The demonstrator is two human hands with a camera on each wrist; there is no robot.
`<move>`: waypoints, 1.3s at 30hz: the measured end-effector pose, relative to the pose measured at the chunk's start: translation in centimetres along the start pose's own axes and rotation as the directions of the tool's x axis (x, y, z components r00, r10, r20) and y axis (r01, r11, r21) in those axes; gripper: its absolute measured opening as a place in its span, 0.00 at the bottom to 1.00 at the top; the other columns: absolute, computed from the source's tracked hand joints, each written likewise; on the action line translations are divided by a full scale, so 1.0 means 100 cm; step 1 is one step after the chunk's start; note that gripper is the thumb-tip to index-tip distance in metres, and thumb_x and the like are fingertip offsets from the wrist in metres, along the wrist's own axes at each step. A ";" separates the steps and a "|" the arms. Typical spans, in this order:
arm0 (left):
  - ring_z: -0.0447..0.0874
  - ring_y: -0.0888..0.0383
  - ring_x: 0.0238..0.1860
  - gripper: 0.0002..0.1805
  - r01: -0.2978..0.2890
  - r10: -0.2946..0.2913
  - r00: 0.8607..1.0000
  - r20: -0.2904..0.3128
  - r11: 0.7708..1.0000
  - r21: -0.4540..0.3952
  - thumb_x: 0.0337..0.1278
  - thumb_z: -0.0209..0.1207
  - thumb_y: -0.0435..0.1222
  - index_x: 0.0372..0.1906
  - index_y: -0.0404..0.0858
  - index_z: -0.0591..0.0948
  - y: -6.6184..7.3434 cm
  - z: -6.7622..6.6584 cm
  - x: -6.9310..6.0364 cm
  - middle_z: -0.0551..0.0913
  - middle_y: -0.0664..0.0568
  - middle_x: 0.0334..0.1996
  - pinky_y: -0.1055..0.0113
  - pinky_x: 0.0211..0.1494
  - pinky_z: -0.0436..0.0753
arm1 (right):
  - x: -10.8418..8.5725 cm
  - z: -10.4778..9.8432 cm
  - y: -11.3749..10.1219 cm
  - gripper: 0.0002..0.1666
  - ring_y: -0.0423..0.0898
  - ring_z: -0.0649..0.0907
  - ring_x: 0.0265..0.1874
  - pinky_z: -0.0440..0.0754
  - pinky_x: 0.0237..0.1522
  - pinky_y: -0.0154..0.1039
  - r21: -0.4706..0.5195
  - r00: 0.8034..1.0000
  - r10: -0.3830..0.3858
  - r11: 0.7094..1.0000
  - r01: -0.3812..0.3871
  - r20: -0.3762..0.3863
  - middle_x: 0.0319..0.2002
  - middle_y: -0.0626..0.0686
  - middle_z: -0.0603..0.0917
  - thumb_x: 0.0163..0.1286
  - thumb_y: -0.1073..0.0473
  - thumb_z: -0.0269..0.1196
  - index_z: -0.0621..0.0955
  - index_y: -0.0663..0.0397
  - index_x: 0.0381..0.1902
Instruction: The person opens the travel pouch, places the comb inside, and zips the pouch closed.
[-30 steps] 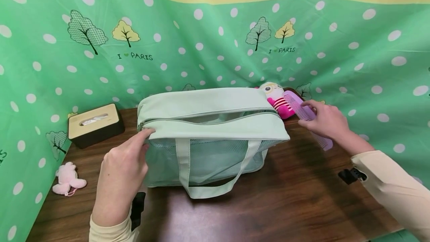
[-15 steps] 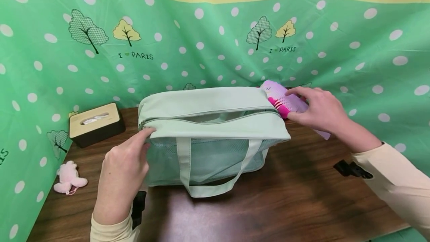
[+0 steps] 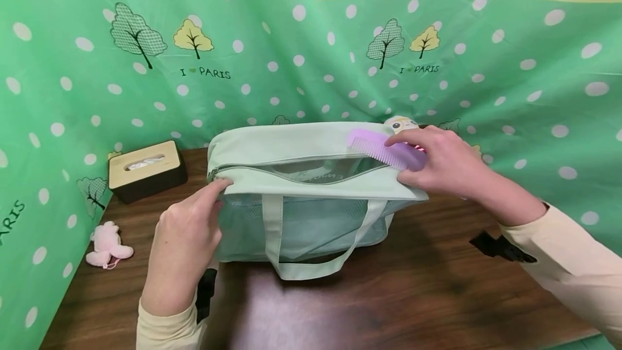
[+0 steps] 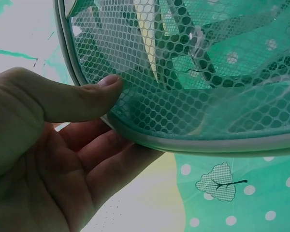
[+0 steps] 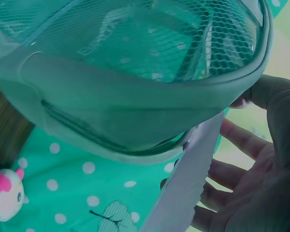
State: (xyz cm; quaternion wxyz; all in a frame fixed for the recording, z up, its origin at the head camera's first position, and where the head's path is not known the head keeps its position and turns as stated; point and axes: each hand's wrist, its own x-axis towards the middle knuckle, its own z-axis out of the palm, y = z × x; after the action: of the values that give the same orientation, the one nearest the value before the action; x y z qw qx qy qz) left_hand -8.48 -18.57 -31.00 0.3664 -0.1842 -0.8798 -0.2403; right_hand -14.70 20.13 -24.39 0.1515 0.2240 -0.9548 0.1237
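A pale mint zip bag point(image 3: 272, 139) with clear and mesh sides stands on the table, its top zip parted and its front handle hanging down. At the bag's left front corner my left hand point(image 3: 187, 239) pinches the edge; the left wrist view has the thumb on the mesh and the fingers under the rim. A purple comb point(image 3: 405, 155) is gripped by my right hand point(image 3: 444, 163) over the right end of the bag's top, near the zip opening. The right wrist view shows the comb point(image 5: 186, 179) beside the bag's edge; whether they touch I cannot tell.
Behind the right end of the bag, a plush toy point(image 3: 399, 123) is mostly hidden by my hand and the comb. A tissue box point(image 3: 146, 172) with a wooden top stands at the back left. Nearer, a small pink plush point(image 3: 108, 242) lies on the table point(image 3: 389, 296).
My right hand has carried the comb leftward, from beside the plush toy to over the bag's top. The zip opening gapes a little wider. My left hand stays at the bag's corner.
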 end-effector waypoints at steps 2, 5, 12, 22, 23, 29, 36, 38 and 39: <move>0.88 0.38 0.27 0.24 0.005 -0.005 1.000 0.000 1.000 -0.004 0.48 0.64 0.14 0.50 0.36 0.85 0.000 0.000 0.000 0.90 0.43 0.39 0.41 0.29 0.83 | 0.004 -0.001 -0.004 0.29 0.53 0.81 0.36 0.74 0.37 0.49 0.000 1.000 -0.020 1.000 0.020 0.007 0.45 0.57 0.88 0.48 0.62 0.74 0.87 0.48 0.53; 0.87 0.38 0.27 0.24 0.013 -0.013 1.000 0.000 1.000 -0.005 0.49 0.64 0.14 0.51 0.37 0.85 0.001 0.001 0.000 0.91 0.43 0.39 0.41 0.30 0.83 | 0.009 -0.003 -0.012 0.29 0.51 0.81 0.37 0.74 0.37 0.49 0.012 0.999 -0.039 0.999 0.039 0.023 0.46 0.55 0.89 0.48 0.62 0.73 0.87 0.47 0.53; 0.88 0.39 0.28 0.23 0.016 -0.016 1.000 0.016 1.000 -0.003 0.51 0.63 0.15 0.51 0.37 0.85 0.002 0.002 0.001 0.91 0.43 0.39 0.41 0.30 0.83 | 0.020 0.002 -0.031 0.28 0.52 0.82 0.45 0.76 0.40 0.51 0.007 0.994 -0.089 0.996 0.089 0.070 0.49 0.49 0.89 0.49 0.60 0.72 0.88 0.45 0.52; 0.89 0.40 0.29 0.23 0.024 -0.024 0.999 0.030 1.000 -0.006 0.51 0.64 0.15 0.51 0.37 0.85 0.003 0.001 0.001 0.91 0.44 0.39 0.43 0.31 0.84 | 0.052 0.007 -0.047 0.25 0.51 0.80 0.37 0.75 0.37 0.49 -0.001 0.973 -0.154 0.988 0.156 0.171 0.47 0.49 0.89 0.51 0.61 0.71 0.88 0.47 0.51; 0.89 0.40 0.28 0.23 0.025 -0.025 0.999 0.029 1.000 -0.005 0.50 0.64 0.15 0.50 0.37 0.85 0.003 0.001 0.001 0.91 0.44 0.39 0.43 0.31 0.84 | 0.055 0.007 -0.048 0.25 0.50 0.80 0.37 0.75 0.35 0.48 0.000 0.970 -0.162 0.986 0.165 0.183 0.47 0.50 0.89 0.51 0.61 0.72 0.88 0.48 0.51; 0.88 0.41 0.28 0.23 0.024 -0.024 0.999 0.033 1.000 0.001 0.50 0.64 0.14 0.49 0.38 0.84 0.003 0.000 0.000 0.90 0.45 0.37 0.43 0.30 0.84 | 0.074 0.007 -0.053 0.24 0.51 0.78 0.33 0.75 0.34 0.47 0.013 0.952 -0.173 0.984 0.175 0.252 0.46 0.54 0.88 0.52 0.63 0.73 0.87 0.51 0.50; 0.89 0.43 0.30 0.24 0.034 -0.035 0.997 0.064 0.999 0.014 0.50 0.61 0.13 0.50 0.37 0.84 0.004 -0.001 0.000 0.91 0.45 0.39 0.45 0.32 0.86 | 0.087 0.011 -0.057 0.25 0.54 0.81 0.40 0.77 0.42 0.51 0.058 0.932 -0.210 0.978 0.202 0.297 0.51 0.57 0.88 0.52 0.66 0.73 0.87 0.51 0.51; 0.89 0.43 0.30 0.25 0.041 -0.042 0.997 0.071 0.999 0.015 0.50 0.60 0.12 0.50 0.37 0.84 0.004 -0.001 -0.001 0.91 0.45 0.39 0.45 0.32 0.86 | 0.089 0.013 -0.060 0.25 0.55 0.82 0.44 0.77 0.46 0.53 0.075 0.921 -0.242 0.970 0.230 0.305 0.53 0.57 0.87 0.52 0.66 0.74 0.87 0.52 0.50; 0.89 0.43 0.30 0.25 0.044 -0.045 0.996 0.074 0.999 0.015 0.50 0.59 0.12 0.50 0.38 0.84 0.004 -0.001 -0.001 0.91 0.45 0.39 0.45 0.32 0.86 | 0.090 0.014 -0.061 0.25 0.55 0.82 0.45 0.77 0.48 0.54 0.078 0.915 -0.257 0.966 0.245 0.310 0.53 0.58 0.87 0.52 0.66 0.74 0.87 0.52 0.50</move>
State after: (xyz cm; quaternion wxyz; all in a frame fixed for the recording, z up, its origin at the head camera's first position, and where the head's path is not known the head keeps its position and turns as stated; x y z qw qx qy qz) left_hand -8.13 -18.31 -30.85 0.3293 -0.1708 -0.8983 -0.2356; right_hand -19.89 10.87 -21.54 0.0062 0.3643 -0.9275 0.0837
